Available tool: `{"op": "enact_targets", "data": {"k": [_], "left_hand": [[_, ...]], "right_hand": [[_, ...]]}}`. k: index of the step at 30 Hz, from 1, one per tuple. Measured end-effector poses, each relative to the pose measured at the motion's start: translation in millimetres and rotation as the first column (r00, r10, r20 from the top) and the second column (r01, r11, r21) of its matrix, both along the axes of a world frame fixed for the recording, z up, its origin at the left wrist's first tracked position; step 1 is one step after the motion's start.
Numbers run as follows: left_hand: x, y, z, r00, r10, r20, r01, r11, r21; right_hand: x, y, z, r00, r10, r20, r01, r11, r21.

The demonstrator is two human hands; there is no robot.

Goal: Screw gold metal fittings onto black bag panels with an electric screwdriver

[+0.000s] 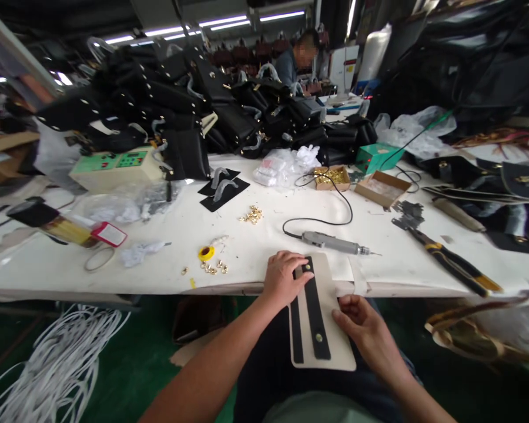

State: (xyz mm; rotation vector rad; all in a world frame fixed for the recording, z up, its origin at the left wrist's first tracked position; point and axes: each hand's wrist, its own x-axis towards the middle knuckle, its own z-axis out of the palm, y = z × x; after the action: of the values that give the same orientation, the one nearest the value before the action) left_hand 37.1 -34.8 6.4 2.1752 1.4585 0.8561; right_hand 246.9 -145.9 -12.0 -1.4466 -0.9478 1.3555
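A beige panel point(340, 352) with rounded corners rests partly on the table's front edge and partly over my lap. Two black strips lie lengthwise on it; the wider black strip point(314, 311) has a brass stud point(318, 338) near each end. My left hand point(285, 277) grips the panel's upper left part, thumb and forefinger around the upper stud. At the right edge, my right hand point(362, 322) has curled fingers and its thumb against the panel. A grey electric screwdriver point(335, 242) lies just beyond the panel, its thin bit pointing right.
Small brass fittings point(252, 215) sit in loose piles, near a yellow tape roll point(206, 252). Pliers point(449, 261) lie at right. Behind are a box of brass parts point(332, 178), a green box point(379, 157), and heaped black bags point(185, 147). A person point(297, 59) works beyond.
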Motion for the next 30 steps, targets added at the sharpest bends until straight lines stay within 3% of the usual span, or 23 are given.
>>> {"op": "enact_targets", "data": {"k": [3,6,8,10,12,14,17,19,24,27,30], "left_hand": [[0,-2,1.5,0.998,0.024,0.055,-0.025,1.0,0.014],[-1,-18,9.3,0.984,0.087,0.156,-0.096,0.994,0.049],[-3,-39,17.2,0.952,0.148,0.268,-0.166,0.985,0.044],[-2,-65,26.1,0.887,0.215,0.409,-0.208,0.976,-0.063],[0,-91,35.5,0.784,0.283,0.553,-0.152,0.951,-0.271],[6,-111,45.5,0.657,0.322,0.682,-0.02,0.911,-0.412],[15,-126,59.4,0.529,0.315,0.788,0.102,0.898,-0.427],[18,-128,64.8,0.468,0.355,0.809,0.094,0.891,-0.445],[11,-122,57.8,0.34,0.62,0.707,-0.064,0.765,-0.64],[6,-112,50.4,0.231,0.635,0.737,-0.053,0.765,-0.642],[5,-100,50.7,0.109,0.631,0.768,-0.014,0.773,-0.634]], "right_hand": [[-6,0,1.4,0.996,-0.017,-0.082,0.015,0.999,-0.03],[-7,-3,9.5,0.998,-0.007,-0.064,0.006,1.0,-0.014],[-5,-8,18.9,0.999,0.01,0.04,-0.013,0.998,0.059],[-4,-11,31.6,0.968,-0.019,0.251,-0.039,0.974,0.222],[-6,-13,45.5,0.88,-0.068,0.47,-0.161,0.889,0.43],[-13,-12,57.3,0.801,-0.112,0.588,-0.329,0.738,0.589],[-30,-11,65.9,0.745,-0.114,0.657,-0.509,0.54,0.67],[-42,-12,67.0,0.71,-0.076,0.7,-0.587,0.485,0.648],[-54,-23,75.8,0.714,0.099,0.693,-0.645,0.477,0.597],[-46,-26,87.1,0.795,0.141,0.59,-0.577,0.475,0.664],[-31,-24,93.4,0.858,0.067,0.509,-0.447,0.585,0.677]]}}
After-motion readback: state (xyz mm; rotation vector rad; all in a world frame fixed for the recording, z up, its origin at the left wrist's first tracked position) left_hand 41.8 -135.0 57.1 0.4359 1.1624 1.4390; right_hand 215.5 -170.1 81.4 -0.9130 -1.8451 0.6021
